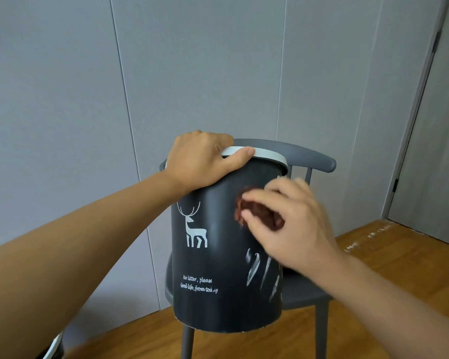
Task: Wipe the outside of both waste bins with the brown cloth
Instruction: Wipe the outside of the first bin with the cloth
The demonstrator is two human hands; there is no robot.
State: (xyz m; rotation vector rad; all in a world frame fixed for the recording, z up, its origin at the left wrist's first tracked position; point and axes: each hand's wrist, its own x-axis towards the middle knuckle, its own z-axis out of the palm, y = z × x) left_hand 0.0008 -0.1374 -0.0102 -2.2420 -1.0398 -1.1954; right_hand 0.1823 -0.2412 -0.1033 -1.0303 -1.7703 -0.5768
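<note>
A dark waste bin [218, 268] with a white deer print, white lettering and a pale rim is held up in front of a grey chair. My left hand [202, 161] grips the bin's rim at the top left, thumb lying along the rim. My right hand [285, 224] holds a bunched brown cloth [259, 215] and presses it against the bin's upper right side. The hand is blurred by motion. At the bottom left corner, a bit of a second bin [53, 348] with a pale rim shows.
The grey chair [309, 156] stands behind the bin on a wooden floor [389, 255]. Grey wall panels rise behind it. A door frame [415, 120] stands at the right.
</note>
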